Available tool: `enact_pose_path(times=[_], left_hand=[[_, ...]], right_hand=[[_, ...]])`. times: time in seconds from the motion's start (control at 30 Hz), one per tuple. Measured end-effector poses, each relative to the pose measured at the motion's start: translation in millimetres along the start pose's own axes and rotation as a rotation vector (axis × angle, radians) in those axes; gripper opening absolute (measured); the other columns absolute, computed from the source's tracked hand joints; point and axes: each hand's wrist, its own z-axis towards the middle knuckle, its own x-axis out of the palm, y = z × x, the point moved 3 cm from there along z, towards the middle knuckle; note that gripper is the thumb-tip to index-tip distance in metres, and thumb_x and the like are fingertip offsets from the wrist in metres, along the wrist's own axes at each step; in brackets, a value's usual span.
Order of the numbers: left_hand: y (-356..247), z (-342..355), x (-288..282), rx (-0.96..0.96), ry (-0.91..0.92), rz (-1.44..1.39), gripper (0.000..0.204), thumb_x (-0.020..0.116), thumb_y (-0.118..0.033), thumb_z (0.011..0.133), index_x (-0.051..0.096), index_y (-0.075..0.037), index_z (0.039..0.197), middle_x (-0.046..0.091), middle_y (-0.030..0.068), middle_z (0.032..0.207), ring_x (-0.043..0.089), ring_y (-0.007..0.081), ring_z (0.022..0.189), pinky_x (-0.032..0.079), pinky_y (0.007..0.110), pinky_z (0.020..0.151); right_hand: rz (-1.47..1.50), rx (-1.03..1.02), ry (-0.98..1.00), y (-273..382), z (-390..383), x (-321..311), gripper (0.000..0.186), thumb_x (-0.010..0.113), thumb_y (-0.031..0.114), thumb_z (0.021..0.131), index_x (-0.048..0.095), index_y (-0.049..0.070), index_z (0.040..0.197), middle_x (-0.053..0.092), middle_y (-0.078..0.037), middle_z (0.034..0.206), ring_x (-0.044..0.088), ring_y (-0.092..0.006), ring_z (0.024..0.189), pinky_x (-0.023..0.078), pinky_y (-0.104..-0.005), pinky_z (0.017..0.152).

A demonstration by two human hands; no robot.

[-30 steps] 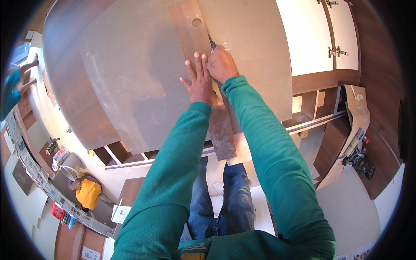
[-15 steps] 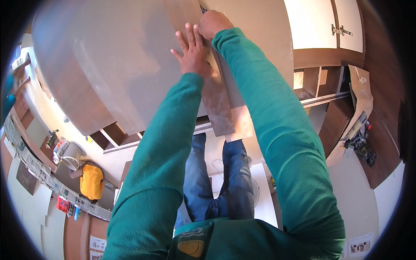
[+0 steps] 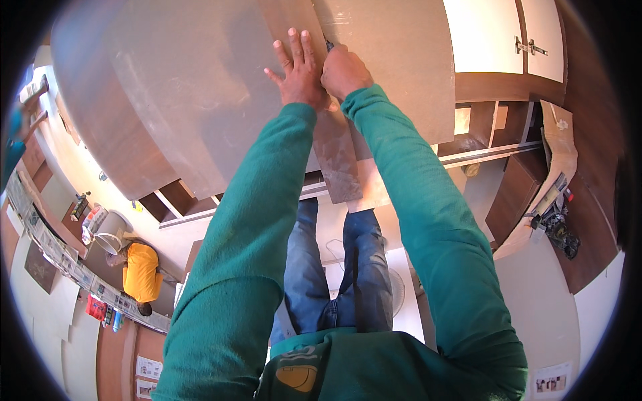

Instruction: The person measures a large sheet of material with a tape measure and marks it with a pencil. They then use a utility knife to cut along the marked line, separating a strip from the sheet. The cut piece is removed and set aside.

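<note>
A long brown board strip (image 3: 336, 157) lies across a large grey-brown sheet (image 3: 180, 87) in front of me. My left hand (image 3: 301, 79) presses flat on the strip, fingers spread and pointing away from me. Close beside it, along the strip's right edge, my right hand (image 3: 346, 72) is closed round a small dark tool (image 3: 329, 46). Only the tool's end shows past the fingers, so its kind is hidden. A lighter piece of board (image 3: 372, 187) sticks out under the strip's near end.
Open wooden compartments (image 3: 481, 123) run beneath the sheet. White cabinet doors (image 3: 485, 37) with metal hinges are at the far right, a torn cardboard piece (image 3: 558, 134) nearer. On the left a person in yellow (image 3: 142, 273) bends by a white bucket (image 3: 110, 235); another person's arm shows at the edge.
My right hand has slid toward me along the strip's right edge with the dark tool. My left hand stays pressed on the strip. The person in yellow has shifted slightly.
</note>
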Motion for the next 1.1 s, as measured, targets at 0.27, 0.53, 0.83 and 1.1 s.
enact_pose_path(times=[0.27,0.53,0.83,1.1], left_hand=[[-4.7,-0.6,-2.2,-0.016,-0.047,0.022,0.151,0.101,-0.027,0.062,-0.001,-0.017,0.173,-0.003,0.0060,0.181,-0.002,0.0457,0.164,0.015,0.084,0.120],[-13.7,-7.2,-20.0,-0.026,0.020,0.031,0.164,0.106,-0.030,0.050,-0.002,-0.016,0.173,-0.004,0.0069,0.181,-0.003,0.0452,0.164,0.016,0.085,0.119],[-25.2,-12.4,-37.2,-0.091,0.108,0.004,0.157,0.102,-0.020,0.055,-0.001,-0.013,0.172,-0.005,0.0094,0.181,-0.005,0.0445,0.165,0.012,0.083,0.121],[-27.5,-14.4,-37.2,-0.113,0.147,0.048,0.170,0.107,-0.030,0.047,-0.007,-0.013,0.172,-0.009,0.0082,0.181,-0.006,0.0431,0.165,0.012,0.081,0.123]], right_hand=[[-0.092,0.072,0.062,-34.9,-44.6,22.9,0.039,0.064,0.014,0.097,0.053,-0.012,0.124,0.073,-0.034,0.115,0.072,-0.0463,0.112,0.058,-0.0522,0.098],[-0.073,0.043,0.052,-83.4,-92.7,57.3,0.028,0.053,0.010,0.100,0.052,-0.010,0.119,0.074,-0.035,0.100,0.073,-0.0517,0.098,0.059,-0.0566,0.088],[-0.064,0.169,0.173,-134.8,-170.5,92.3,0.023,0.053,0.007,0.098,0.050,-0.009,0.115,0.073,-0.036,0.101,0.072,-0.0529,0.100,0.057,-0.0592,0.088],[-0.092,0.182,0.201,-162.6,-209.9,111.6,0.025,0.054,0.006,0.097,0.049,-0.007,0.117,0.073,-0.035,0.102,0.072,-0.0515,0.099,0.057,-0.0586,0.088]])
